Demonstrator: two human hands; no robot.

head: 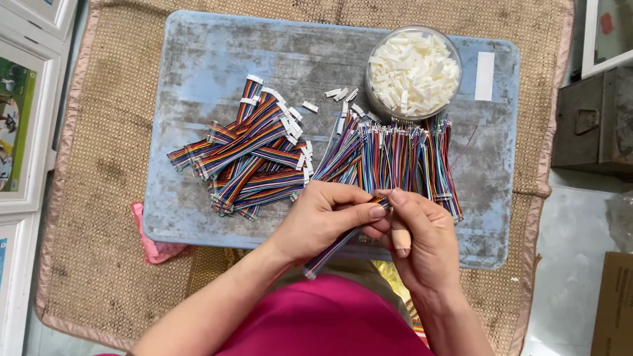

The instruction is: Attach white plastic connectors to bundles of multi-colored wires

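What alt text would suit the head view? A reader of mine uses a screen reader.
Two bare hands, left hand and right hand, together pinch a rainbow ribbon cable over a worn blue tray. On the tray lie cables with white connectors, bare-ended cables and a clear tub of white connectors.

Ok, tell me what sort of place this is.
Likely a home workshop for piecework: a low blue table on a woven mat, piles of ribbon cables, and a tub of white connectors.

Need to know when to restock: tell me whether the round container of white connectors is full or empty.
Nearly full: the clear round container stands upright and uncovered on the blue tray, white connectors heaped to its rim.
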